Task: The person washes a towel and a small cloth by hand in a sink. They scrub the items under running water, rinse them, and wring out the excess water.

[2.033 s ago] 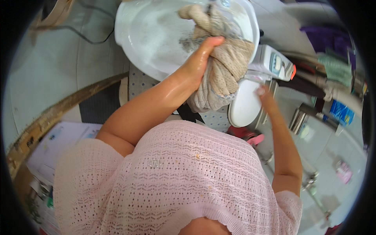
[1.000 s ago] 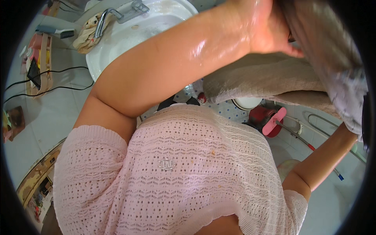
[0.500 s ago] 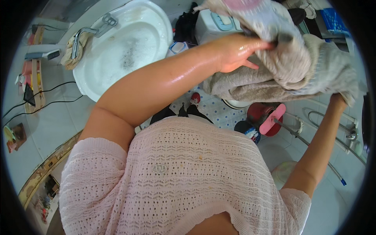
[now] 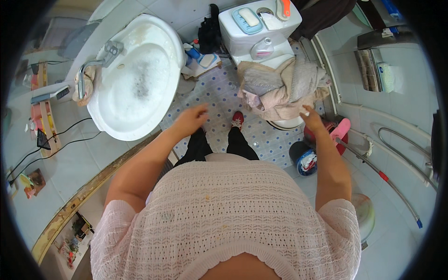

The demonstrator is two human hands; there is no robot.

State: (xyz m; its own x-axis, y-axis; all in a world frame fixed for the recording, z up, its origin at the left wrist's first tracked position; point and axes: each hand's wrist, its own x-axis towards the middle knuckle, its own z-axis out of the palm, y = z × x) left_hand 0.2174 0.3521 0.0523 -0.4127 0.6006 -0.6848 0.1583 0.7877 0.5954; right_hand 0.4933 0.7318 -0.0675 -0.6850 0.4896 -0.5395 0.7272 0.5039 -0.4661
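Note:
A bundle of greyish-beige cloth (image 4: 280, 88), perhaps towels or clothing, lies heaped on the toilet, hiding most of its seat. My right hand (image 4: 311, 119) is just at the near right edge of this heap, fingers loosely apart; whether they touch the cloth I cannot tell. Over the floor between the sink (image 4: 175, 112) and the heap hangs my left hand (image 4: 189, 119), empty, with its fingers loosely stretched. Foamy, cloudy water stands in the sink's basin beneath the metal tap (image 4: 84, 77).
On the toilet tank (image 4: 228, 25) sit a blue soap dish (image 4: 247, 21) and an orange-handled brush (image 4: 283, 9); a clear bottle (image 4: 262, 48) stands below. At right are a dark bin (image 4: 298, 154), a red bucket (image 4: 343, 142) and a long-handled pole (image 4: 364, 161). Pipes (image 4: 387, 114) line the right wall.
The cloth, held up in front of me by both hands before, now lies on the toilet. My left hand has drawn back toward the sink; my right hand has come down and inward.

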